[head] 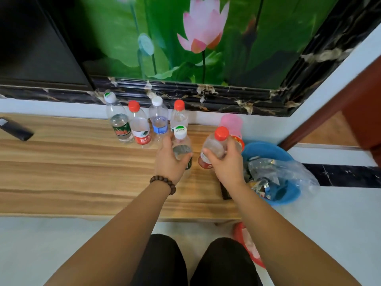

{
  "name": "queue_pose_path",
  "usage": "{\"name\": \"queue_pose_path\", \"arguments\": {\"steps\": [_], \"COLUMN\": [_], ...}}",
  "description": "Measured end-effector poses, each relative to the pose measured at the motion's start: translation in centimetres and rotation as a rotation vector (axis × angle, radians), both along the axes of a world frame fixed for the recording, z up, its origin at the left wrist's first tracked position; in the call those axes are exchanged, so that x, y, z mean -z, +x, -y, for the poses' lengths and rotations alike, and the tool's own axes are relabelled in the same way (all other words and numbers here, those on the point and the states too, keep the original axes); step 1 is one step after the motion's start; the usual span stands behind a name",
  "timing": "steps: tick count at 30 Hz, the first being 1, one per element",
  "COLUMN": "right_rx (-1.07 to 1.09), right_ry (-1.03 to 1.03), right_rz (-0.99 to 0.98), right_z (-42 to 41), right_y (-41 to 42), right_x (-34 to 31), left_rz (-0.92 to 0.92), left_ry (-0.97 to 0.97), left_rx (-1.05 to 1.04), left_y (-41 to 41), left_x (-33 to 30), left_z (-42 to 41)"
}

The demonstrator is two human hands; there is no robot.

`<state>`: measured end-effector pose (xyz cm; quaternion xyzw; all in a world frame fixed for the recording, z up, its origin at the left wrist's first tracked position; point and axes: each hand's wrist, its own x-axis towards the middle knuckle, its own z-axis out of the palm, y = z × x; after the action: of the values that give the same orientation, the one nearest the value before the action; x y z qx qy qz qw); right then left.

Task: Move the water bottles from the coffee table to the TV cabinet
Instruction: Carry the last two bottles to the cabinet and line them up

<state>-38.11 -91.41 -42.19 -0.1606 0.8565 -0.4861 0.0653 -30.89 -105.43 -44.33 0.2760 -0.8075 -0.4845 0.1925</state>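
Bottles on wood worktop [72, 162]: four upright in a row at the back by the wall. Left hand [171, 159], fingers clamped on white-cap bottle [181, 147]. Right hand [224, 162], fingers clamped on red-cap bottle [216, 145]. Both held bottles upright over worktop's right end; contact with it unclear. Blue bin [274, 153] just right. Remote [15, 129] far left.

The table [72, 168] is striped light wood. Bottle caps [134, 106] are red or white. The basin [268, 150] is blue, the bracelet [164, 183] brown.
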Motion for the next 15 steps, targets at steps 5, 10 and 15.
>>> {"name": "queue_pose_path", "arguments": {"steps": [5,10,15], "right_rx": [-0.03,0.038,0.084], "right_ry": [0.047,-0.059,-0.107], "right_rz": [-0.066,-0.103,-0.111], "right_z": [1.6,2.3,2.0], "right_y": [-3.0,-4.0,-3.5], "right_x": [6.9,10.1,12.8], "left_rz": [-0.063,-0.162,-0.163], "left_ry": [-0.086,-0.159,-0.116], "left_rx": [0.052,0.102,0.068], "left_y": [-2.5,-3.2,-2.6], "left_x": [5.2,7.9,10.6], "left_z": [2.0,2.2,1.7]}}
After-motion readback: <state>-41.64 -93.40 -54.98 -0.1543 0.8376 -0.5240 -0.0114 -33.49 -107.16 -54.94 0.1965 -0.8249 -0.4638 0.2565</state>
